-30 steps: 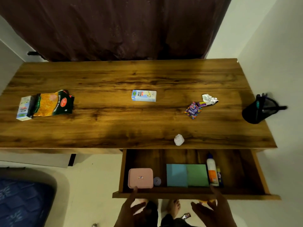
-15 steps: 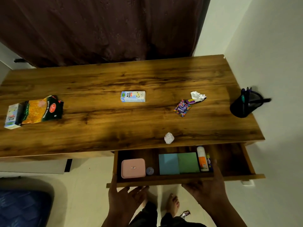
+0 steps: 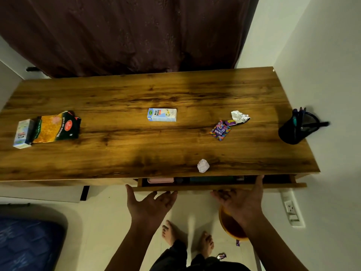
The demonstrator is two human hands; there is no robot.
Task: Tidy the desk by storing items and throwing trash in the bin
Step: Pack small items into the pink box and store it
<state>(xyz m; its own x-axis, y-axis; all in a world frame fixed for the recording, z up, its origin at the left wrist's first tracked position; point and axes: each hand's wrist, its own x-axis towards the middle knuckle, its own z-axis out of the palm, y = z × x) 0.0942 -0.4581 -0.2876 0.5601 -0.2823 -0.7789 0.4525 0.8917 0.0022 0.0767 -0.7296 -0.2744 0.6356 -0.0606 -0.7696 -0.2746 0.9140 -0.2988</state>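
- Now the drawer (image 3: 218, 185) is almost shut, and only a thin gap shows under the desk (image 3: 136, 153).
- Both hands are at the drawer front, so the step in hand looks like closing the drawer with the stored things inside.
- Left hand (image 3: 150, 207) has its palm up and its fingers spread wide. Its fingertips are at the bottom edge of the drawer front. It holds nothing.
- Right hand (image 3: 241, 202) is open too. Its thumb reaches up on the drawer front and its fingers lie along the bottom edge. It holds nothing.
- Both arms reach forward and a bit up from the body, side by side.
- A pink box (image 3: 160, 180) peeks out of the gap inside the drawer.
- Trash is not yet cleared, I think. On the desk lie a milkshake carton (image 3: 162, 115), a snack bag (image 3: 56, 129) with a small carton (image 3: 23, 133) touching its left side, a candy wrapper (image 3: 220, 130), a foil scrap (image 3: 239, 117) just beside it, and a paper ball (image 3: 203, 166) near the front edge.
- A black pen cup (image 3: 296, 129) stands at the far right of the desk.
- An orange bin (image 3: 231, 225) sits on the floor under the right hand.
- Next, I think, a last push shuts the drawer. Then a hand must pick up a bit of trash, maybe the paper ball since it is closest, and drop it in the bin.
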